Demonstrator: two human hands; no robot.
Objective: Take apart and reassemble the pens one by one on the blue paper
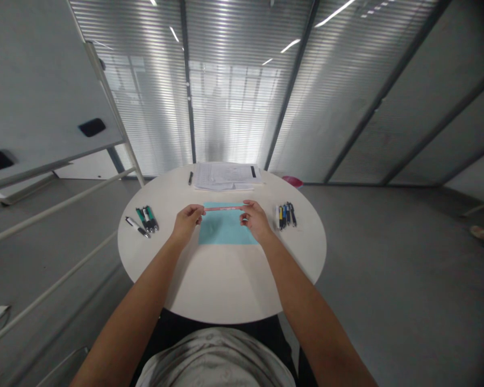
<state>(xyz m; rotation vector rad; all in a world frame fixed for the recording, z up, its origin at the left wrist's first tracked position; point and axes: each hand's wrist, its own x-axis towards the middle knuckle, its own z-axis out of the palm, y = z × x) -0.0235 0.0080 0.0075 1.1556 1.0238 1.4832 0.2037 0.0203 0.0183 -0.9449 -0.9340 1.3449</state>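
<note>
A thin red pen (pixel 224 208) is held level between both hands, just above a light blue sheet (pixel 226 231) lying on the round white table (pixel 221 285). My left hand (pixel 186 221) pinches the pen's left end with curled fingers. My right hand (pixel 255 219) pinches its right end the same way. Both hands hover over the far part of the sheet.
Three pens (pixel 143 220) lie on the table's left side and several more pens (pixel 285 215) on its right. A stack of papers (pixel 226 176) with a dark pen (pixel 190 178) beside it sits at the far edge. A whiteboard stand (pixel 44 107) stands to the left.
</note>
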